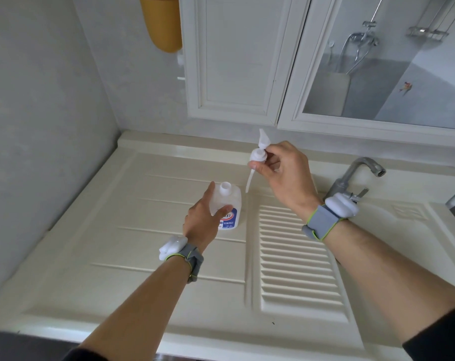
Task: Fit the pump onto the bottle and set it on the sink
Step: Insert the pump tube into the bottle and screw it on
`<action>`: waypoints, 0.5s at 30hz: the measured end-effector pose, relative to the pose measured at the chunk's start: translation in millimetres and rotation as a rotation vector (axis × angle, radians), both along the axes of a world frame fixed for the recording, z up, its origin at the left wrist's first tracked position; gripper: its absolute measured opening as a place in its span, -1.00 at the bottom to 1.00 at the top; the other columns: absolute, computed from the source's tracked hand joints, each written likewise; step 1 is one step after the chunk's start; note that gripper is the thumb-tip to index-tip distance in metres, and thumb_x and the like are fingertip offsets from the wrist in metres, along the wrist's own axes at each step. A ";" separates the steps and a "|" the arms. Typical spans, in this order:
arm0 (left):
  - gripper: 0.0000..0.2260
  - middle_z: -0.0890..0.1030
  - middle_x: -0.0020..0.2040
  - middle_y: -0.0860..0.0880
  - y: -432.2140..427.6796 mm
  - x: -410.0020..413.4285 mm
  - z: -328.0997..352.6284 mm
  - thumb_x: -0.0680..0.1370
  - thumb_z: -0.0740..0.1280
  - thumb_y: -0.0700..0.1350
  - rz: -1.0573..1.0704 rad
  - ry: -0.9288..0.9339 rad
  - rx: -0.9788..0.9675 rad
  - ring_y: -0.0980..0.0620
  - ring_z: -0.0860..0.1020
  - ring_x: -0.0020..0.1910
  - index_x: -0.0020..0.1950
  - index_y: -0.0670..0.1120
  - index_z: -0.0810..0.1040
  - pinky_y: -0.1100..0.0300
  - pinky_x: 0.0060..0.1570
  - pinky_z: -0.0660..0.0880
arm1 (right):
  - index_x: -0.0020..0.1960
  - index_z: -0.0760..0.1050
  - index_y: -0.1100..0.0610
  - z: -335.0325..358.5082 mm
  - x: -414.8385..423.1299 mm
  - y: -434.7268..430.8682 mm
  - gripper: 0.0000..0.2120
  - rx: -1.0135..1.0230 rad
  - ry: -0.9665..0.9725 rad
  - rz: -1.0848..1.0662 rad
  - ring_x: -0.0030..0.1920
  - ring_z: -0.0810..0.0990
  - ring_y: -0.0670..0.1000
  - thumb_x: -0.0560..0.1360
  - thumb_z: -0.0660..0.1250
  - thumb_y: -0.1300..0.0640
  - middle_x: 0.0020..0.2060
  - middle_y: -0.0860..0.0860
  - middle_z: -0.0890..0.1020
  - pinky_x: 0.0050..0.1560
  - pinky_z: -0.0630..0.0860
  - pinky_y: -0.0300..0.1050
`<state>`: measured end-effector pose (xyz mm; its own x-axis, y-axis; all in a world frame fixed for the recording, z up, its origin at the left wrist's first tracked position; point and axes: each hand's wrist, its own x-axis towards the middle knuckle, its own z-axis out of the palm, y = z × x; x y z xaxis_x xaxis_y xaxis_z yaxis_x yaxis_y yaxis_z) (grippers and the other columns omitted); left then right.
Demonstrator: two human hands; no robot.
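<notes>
A clear plastic bottle (230, 201) with a blue and white label stands upright on the cream sink top (143, 225), its neck open. My left hand (205, 217) wraps around its left side and holds it. My right hand (281, 168) is raised above and to the right of the bottle, pinching the white pump (257, 152) by its collar. The pump's nozzle points up and its thin dip tube hangs down, ending just right of the bottle's neck without touching it.
A ribbed washboard panel (296, 261) lies right of the bottle. A grey metal tap (356, 175) stands at the back right. White cabinet doors (236, 61) and a mirror (393, 61) hang above; a yellow container (163, 22) hangs at the upper left. The wall closes the left side.
</notes>
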<state>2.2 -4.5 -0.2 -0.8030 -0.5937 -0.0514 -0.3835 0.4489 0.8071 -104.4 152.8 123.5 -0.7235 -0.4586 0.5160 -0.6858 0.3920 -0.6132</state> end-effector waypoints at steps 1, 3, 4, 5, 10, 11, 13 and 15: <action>-0.29 0.58 0.42 0.00 -0.2 -0.1 -0.2 0.54 0.40 0.26 0.000 -0.004 -0.006 -0.17 0.53 0.37 0.63 0.25 0.19 -0.04 0.26 0.49 | 0.08 0.67 0.17 2.0 -0.5 -1.6 -0.78 -0.013 0.000 0.001 -0.22 0.62 0.00 0.46 0.56 0.14 -0.10 0.08 0.60 -0.09 0.56 -0.27; -0.29 0.60 0.41 0.00 -1.0 -0.6 -0.6 0.53 0.40 0.27 0.002 -0.008 -0.011 -0.17 0.54 0.36 0.63 0.27 0.20 -0.03 0.24 0.49 | 0.07 0.67 0.17 7.3 -1.3 -5.0 -0.78 -0.037 0.005 0.001 -0.23 0.61 -0.02 0.47 0.56 0.13 -0.11 0.06 0.59 -0.11 0.52 -0.34; -0.29 0.60 0.40 0.00 -1.3 -0.8 -0.7 0.53 0.40 0.28 0.001 -0.009 -0.009 -0.17 0.55 0.35 0.62 0.28 0.20 -0.04 0.23 0.49 | 0.06 0.67 0.17 10.7 -1.6 -6.7 -0.79 -0.046 0.009 0.003 -0.23 0.60 -0.01 0.47 0.56 0.13 -0.11 0.07 0.60 -0.11 0.52 -0.33; -0.29 0.60 0.40 0.00 -1.6 -1.0 -0.6 0.53 0.41 0.28 0.001 -0.010 -0.007 -0.17 0.55 0.35 0.62 0.28 0.20 -0.04 0.23 0.50 | 0.05 0.67 0.18 14.2 -1.8 -8.6 -0.79 -0.056 0.012 0.007 -0.23 0.60 0.00 0.47 0.56 0.13 -0.11 0.09 0.61 -0.11 0.54 -0.28; -0.29 0.60 0.40 0.01 -2.3 -1.6 1.2 0.53 0.40 0.28 -0.003 -0.021 -0.004 -0.17 0.54 0.35 0.62 0.28 0.19 -0.03 0.22 0.48 | -0.01 0.66 0.19 31.0 -1.2 -16.6 -0.83 -0.077 0.024 0.023 -0.20 0.63 0.08 0.48 0.54 0.13 -0.11 0.16 0.64 -0.07 0.58 -0.12; -0.29 0.60 0.40 0.01 -2.1 -2.0 2.3 0.53 0.40 0.28 -0.004 -0.021 -0.003 -0.17 0.54 0.35 0.62 0.28 0.19 -0.03 0.22 0.49 | -0.02 0.66 0.19 34.0 -1.4 -17.9 -0.84 -0.081 0.026 0.023 -0.21 0.62 0.07 0.48 0.54 0.12 -0.12 0.15 0.63 -0.08 0.57 -0.15; -0.29 0.59 0.42 0.00 -1.5 -2.3 2.0 0.53 0.40 0.27 -0.004 -0.019 0.006 -0.17 0.54 0.37 0.63 0.27 0.19 -0.05 0.24 0.49 | -0.05 0.65 0.19 37.0 -1.3 -20.6 -0.83 -0.084 0.024 0.027 -0.24 0.57 0.00 0.48 0.54 0.11 -0.15 0.12 0.62 -0.13 0.49 -0.31; -0.29 0.59 0.42 0.00 -1.7 -1.8 2.1 0.54 0.41 0.26 -0.001 -0.014 0.017 -0.17 0.53 0.38 0.63 0.26 0.19 -0.05 0.26 0.48 | -0.06 0.65 0.20 39.1 0.1 -23.6 -0.83 -0.085 0.004 0.039 -0.26 0.54 -0.03 0.49 0.54 0.10 -0.17 0.11 0.62 -0.17 0.43 -0.41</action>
